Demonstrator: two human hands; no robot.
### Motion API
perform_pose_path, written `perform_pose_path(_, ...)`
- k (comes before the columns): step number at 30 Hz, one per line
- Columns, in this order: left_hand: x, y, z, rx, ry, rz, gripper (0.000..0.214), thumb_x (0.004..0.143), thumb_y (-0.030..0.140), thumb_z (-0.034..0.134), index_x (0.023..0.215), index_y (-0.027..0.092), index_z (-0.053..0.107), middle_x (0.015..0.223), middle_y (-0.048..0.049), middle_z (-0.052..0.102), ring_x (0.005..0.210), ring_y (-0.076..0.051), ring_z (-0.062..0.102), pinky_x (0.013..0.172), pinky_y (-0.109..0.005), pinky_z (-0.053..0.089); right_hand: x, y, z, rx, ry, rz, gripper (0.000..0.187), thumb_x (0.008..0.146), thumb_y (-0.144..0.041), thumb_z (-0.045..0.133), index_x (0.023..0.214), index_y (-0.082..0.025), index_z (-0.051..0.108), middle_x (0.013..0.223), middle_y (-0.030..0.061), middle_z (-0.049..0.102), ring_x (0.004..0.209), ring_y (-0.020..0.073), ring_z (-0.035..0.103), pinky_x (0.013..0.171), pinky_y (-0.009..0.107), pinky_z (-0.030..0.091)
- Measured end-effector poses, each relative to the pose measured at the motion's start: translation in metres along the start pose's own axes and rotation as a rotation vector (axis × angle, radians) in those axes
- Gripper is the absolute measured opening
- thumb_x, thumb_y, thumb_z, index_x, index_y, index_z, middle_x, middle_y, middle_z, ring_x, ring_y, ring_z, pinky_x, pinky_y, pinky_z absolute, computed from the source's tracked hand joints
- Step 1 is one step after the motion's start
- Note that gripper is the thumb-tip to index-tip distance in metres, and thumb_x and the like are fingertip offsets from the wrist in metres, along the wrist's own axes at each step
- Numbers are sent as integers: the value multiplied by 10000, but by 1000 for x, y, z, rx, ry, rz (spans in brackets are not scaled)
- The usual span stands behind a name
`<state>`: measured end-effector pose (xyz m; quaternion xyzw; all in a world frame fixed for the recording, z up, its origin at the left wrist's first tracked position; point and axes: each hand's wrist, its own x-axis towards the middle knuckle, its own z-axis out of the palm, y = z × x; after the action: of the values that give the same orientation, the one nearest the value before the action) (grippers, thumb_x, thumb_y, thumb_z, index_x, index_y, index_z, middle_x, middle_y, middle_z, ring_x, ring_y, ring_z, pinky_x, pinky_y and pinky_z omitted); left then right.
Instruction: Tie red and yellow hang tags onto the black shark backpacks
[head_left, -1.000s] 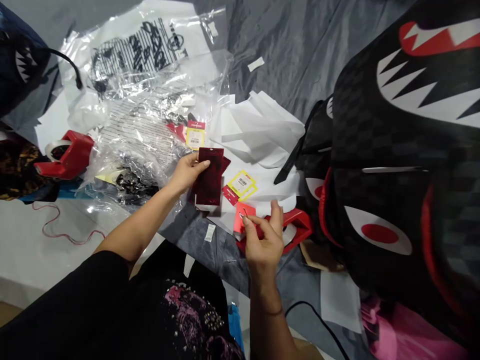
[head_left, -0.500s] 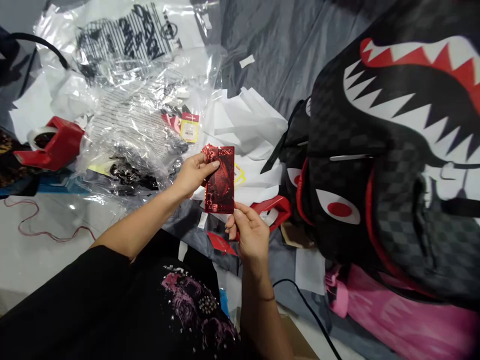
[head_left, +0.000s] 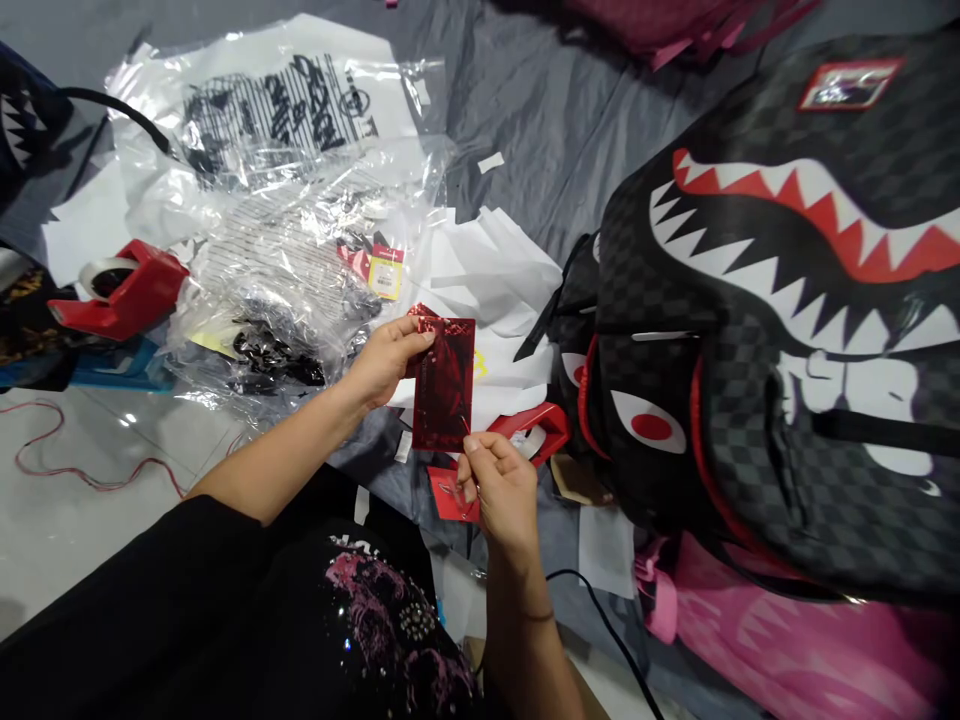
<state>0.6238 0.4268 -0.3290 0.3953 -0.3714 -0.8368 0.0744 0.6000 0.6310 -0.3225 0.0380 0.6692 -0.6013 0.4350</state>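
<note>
My left hand (head_left: 391,362) pinches the upper left of a shiny dark red tag (head_left: 442,395), which looks like a foil card. More red foil shows behind its top edge. My right hand (head_left: 504,482) is closed in a pinch at the tag's lower right corner. A thin strand seems to run from those fingertips; I cannot make out what they hold. Just below, partly behind the right fingers, lies a smaller red card (head_left: 448,497). Under the tag are crumpled white paper sheets (head_left: 491,260).
A black checkered backpack (head_left: 750,400) with shark teeth stands at right, above a pink bag (head_left: 795,640). Clear plastic packaging (head_left: 300,240) covers the left side. Red tape dispensers lie left (head_left: 150,295) and beside my right hand (head_left: 551,430). A black cable (head_left: 611,635) runs at lower right.
The view has shifted, so more of the backpack shows. The tag has tilted and looks darker. My right fingertips have shifted slightly at its corner, and the small red card below shows more.
</note>
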Motion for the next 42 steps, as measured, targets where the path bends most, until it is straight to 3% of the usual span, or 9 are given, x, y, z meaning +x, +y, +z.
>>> perform_pose_path(6, -2, 1, 2, -28, 28, -52, 232, 651, 223, 710, 854, 134, 641, 656, 10, 664, 497, -93, 574, 477, -202, 477, -4, -5, 0, -25, 1, -17, 337, 796, -477, 728, 776, -165, 602, 515, -51, 563, 341, 34, 396, 352, 138, 306)
perform_pose_path(12, -4, 1, 1, 29, 6, 13, 246, 706, 228, 688, 931, 133, 656, 670, 16, 664, 498, -85, 568, 469, -188, 468, -9, -10, -4, -60, 45, -37, 308, 824, -453, 701, 871, -173, 583, 558, -44, 610, 355, 57, 423, 368, 170, 367)
perform_pose_path(17, -22, -5, 8, 272, -47, 236, 258, 795, 192, 624, 1039, 141, 689, 740, 5, 690, 646, -94, 628, 616, -187, 510, -16, -30, 0, -254, 307, -258, 235, 870, -401, 651, 914, -180, 584, 586, -37, 633, 394, 80, 482, 381, 180, 390)
perform_pose_path(23, -56, -26, 21, 543, -192, 342, 330, 913, 205, 528, 1210, 146, 657, 1025, -65, 755, 880, -142, 710, 788, -243, 560, -7, -35, 16, -348, 270, -403, 162, 927, -353, 572, 900, -194, 572, 623, -26, 651, 539, 127, 625, 508, 224, 471)
perform_pose_path(29, -65, -39, 14, 938, -234, 670, 427, 919, 154, 506, 1328, 200, 621, 1219, -65, 717, 1015, -149, 719, 917, -271, 572, -12, -27, 13, -310, 271, -376, 142, 922, -340, 560, 876, -206, 549, 594, -49, 618, 488, 106, 573, 493, 217, 438)
perform_pose_path(31, -66, -44, 11, 993, -272, 703, 460, 922, 143, 502, 1367, 217, 590, 1279, -67, 682, 1041, -151, 716, 935, -274, 572, -17, -25, 12, -268, 249, -327, 142, 921, -342, 553, 867, -210, 543, 583, -55, 608, 457, 94, 535, 465, 206, 407)
perform_pose_path(37, -75, -49, 13, 858, -504, 644, 390, 898, 231, 596, 1283, 231, 660, 1296, -66, 670, 1176, -199, 663, 1045, -350, 530, -26, -22, 3, -75, 245, -248, 183, 896, -383, 572, 842, -214, 528, 542, -76, 573, 388, 65, 438, 405, 181, 346)
perform_pose_path(39, -80, -45, 18, 678, -488, 492, 309, 933, 312, 573, 1194, 208, 700, 1255, -84, 697, 1180, -203, 659, 1042, -361, 531, -30, -20, -1, 87, 169, -189, 240, 864, -432, 613, 831, -214, 519, 540, -80, 575, 360, 55, 413, 378, 173, 320)
perform_pose_path(42, -85, -40, 28, 428, -385, 241, 330, 916, 332, 621, 1215, 192, 638, 998, -69, 766, 927, -158, 724, 803, -275, 598, -40, -16, -7, 285, 52, -118, 316, 818, -474, 678, 795, -211, 505, 545, -82, 584, 341, 37, 399, 379, 159, 324)
